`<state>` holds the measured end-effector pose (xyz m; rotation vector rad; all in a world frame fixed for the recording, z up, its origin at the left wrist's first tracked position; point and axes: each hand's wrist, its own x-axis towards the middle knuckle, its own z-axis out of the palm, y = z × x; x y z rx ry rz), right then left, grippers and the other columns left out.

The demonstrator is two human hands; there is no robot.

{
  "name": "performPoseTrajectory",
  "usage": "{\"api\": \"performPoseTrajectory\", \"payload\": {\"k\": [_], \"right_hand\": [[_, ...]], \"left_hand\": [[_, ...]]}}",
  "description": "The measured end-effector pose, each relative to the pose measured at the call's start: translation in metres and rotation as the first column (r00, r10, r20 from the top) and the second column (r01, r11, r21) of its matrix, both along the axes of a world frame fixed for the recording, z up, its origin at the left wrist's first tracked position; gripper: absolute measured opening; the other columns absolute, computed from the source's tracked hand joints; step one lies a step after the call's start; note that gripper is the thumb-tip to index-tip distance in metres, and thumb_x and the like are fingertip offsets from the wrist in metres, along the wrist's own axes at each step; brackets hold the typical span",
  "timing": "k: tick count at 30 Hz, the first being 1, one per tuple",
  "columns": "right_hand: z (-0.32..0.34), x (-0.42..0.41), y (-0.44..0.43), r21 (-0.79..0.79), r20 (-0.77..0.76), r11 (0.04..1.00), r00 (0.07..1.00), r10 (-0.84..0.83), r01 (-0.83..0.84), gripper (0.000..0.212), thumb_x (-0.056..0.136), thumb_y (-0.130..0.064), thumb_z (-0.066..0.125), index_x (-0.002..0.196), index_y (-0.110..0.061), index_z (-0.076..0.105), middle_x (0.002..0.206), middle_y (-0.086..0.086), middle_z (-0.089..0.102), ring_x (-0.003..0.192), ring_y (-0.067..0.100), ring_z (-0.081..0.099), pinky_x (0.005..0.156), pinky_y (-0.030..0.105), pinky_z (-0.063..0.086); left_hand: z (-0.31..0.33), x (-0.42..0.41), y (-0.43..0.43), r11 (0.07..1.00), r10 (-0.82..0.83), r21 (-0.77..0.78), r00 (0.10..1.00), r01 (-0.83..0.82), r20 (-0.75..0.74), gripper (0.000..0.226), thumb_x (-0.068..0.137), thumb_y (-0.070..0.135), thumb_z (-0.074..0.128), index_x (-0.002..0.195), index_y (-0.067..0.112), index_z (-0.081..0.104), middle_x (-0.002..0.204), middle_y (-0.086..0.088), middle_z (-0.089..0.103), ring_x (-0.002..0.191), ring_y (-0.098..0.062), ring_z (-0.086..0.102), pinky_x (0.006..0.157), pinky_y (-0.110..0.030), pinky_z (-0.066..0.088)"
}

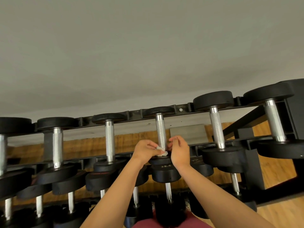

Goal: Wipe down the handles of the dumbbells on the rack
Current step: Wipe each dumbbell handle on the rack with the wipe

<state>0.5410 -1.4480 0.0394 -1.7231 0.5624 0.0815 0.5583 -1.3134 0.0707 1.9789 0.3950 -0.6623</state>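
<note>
i have my left hand (146, 149) pinched shut on a small white wipe (160, 151), pressed to the near end of a knurled handle (160, 131) on the rack (182, 109) top row, mid-scene. my right hand (179, 150) sits just right of it, fingers curled; whether it grips anything, i cannot tell.

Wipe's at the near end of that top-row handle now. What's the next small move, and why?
Probably slide the white wipe away from you along the knurled handle. The left hand pinches it at the handle's near end, by the near weight head, and the right hand cups the other side, so most of the handle lies bare beyond.
</note>
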Motion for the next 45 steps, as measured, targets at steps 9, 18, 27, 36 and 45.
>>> {"api": "performPoseTrajectory", "payload": {"k": [9,18,27,36,45], "right_hand": [[0.001,0.000,-0.001,0.006,0.006,1.000,1.000,-0.007,0.007,0.024,0.100,-0.013,0.039,0.090,-0.010,0.061,0.074,0.004,0.062,0.073,0.017,0.060,0.071,0.029,0.049],[0.001,0.000,0.000,-0.006,0.018,1.000,1.000,-0.014,0.014,0.026,0.101,-0.013,0.038,0.089,-0.011,0.061,0.075,0.004,0.062,0.075,0.019,0.061,0.074,0.033,0.051],[0.002,0.001,0.000,-0.012,0.021,1.000,1.000,-0.013,0.013,0.027,0.101,-0.013,0.037,0.088,-0.011,0.061,0.072,0.005,0.062,0.072,0.019,0.060,0.073,0.033,0.050],[0.003,-0.001,0.000,-0.010,0.010,1.000,1.000,-0.002,0.002,0.026,0.101,-0.014,0.038,0.089,-0.012,0.061,0.075,0.006,0.061,0.075,0.021,0.060,0.075,0.035,0.050],[0.002,0.000,-0.001,-0.024,0.003,1.000,1.000,0.012,-0.012,0.026,0.101,-0.014,0.038,0.089,-0.013,0.061,0.077,0.006,0.062,0.075,0.019,0.060,0.072,0.030,0.049]], "left_hand": [[0.006,-0.001,-0.011,0.999,0.001,0.044,1.000,-0.002,0.020,0.036,0.075,0.019,0.083,0.101,0.015,0.060,0.097,0.003,0.061,0.090,-0.009,0.058,0.070,-0.018,0.046],[0.011,0.004,-0.020,0.986,-0.044,0.163,0.999,0.038,0.031,0.019,0.077,0.024,0.081,0.073,0.013,0.066,0.070,0.004,0.061,0.066,-0.005,0.056,0.063,-0.019,0.047],[0.009,-0.005,-0.012,0.989,0.009,0.143,0.995,-0.023,0.099,0.016,0.075,0.020,0.083,0.086,0.015,0.072,0.090,0.002,0.069,0.088,-0.012,0.064,0.081,-0.026,0.052],[0.006,-0.004,-0.009,0.992,0.096,0.072,0.993,-0.101,0.070,0.019,0.072,0.019,0.085,0.086,0.017,0.073,0.091,-0.001,0.072,0.087,-0.014,0.067,0.085,-0.032,0.056],[0.007,-0.002,-0.018,0.990,0.098,0.098,0.992,-0.105,0.075,0.023,0.076,0.021,0.082,0.096,0.012,0.072,0.094,0.000,0.069,0.086,-0.011,0.062,0.072,-0.020,0.048]]}}
